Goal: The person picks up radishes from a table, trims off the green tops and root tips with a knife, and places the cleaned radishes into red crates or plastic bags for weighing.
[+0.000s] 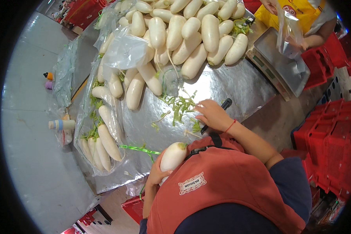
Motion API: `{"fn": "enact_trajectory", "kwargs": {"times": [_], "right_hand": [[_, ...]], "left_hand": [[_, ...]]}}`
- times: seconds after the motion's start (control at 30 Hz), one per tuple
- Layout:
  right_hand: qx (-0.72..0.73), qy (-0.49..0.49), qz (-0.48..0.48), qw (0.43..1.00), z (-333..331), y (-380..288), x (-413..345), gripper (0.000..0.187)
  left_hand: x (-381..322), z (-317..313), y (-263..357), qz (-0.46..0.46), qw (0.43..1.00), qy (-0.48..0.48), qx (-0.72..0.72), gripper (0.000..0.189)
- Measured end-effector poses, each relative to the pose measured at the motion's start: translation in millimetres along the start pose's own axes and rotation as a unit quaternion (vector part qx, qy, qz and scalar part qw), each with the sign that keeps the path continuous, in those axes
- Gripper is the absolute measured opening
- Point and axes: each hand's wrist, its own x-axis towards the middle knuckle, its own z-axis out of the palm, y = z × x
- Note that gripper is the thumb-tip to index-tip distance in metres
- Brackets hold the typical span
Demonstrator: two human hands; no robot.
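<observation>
My left hand grips a white radish close against my red apron; its trimmed top points up and away from me. My right hand reaches over the metal tabletop with fingers apart, at the edge of a scatter of cut green stems. A black-handled tool, likely a knife, lies partly hidden under that hand. Ahead is a large heap of white radishes. To the left, more radishes with leafy stubs lie in a clear plastic bag.
A metal-topped scale stands at the right, where another person's hands hold a clear bag. Red crates are stacked on the right. A bottle and plastic film lie left. Green twine runs near my left hand.
</observation>
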Motion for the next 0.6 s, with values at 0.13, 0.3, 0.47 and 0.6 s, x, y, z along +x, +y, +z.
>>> {"fn": "enact_trajectory", "kwargs": {"times": [0.13, 0.3, 0.47, 0.6], "right_hand": [[0.183, -0.120, -0.024, 0.976, 9.0, -14.6, -19.5, 0.031], [0.167, -0.026, -0.165, 0.972, 12.1, -44.8, -13.9, 0.021], [0.152, -0.056, -0.163, 0.973, 19.5, -45.7, -16.8, 0.014], [0.116, -0.070, -0.135, 0.982, 17.6, -53.4, -18.1, 0.006]], "left_hand": [[-2.2, 3.4, -0.6, 0.003, 1.000, 0.023, 0.011, 0.092], [-0.7, -2.8, -13.8, 0.001, 1.000, 0.007, 0.030, 0.090], [-2.9, -0.3, -6.5, 0.001, 1.000, 0.003, 0.030, 0.090], [-2.7, 5.3, 5.2, -0.017, 0.999, 0.007, 0.046, 0.090]]}}
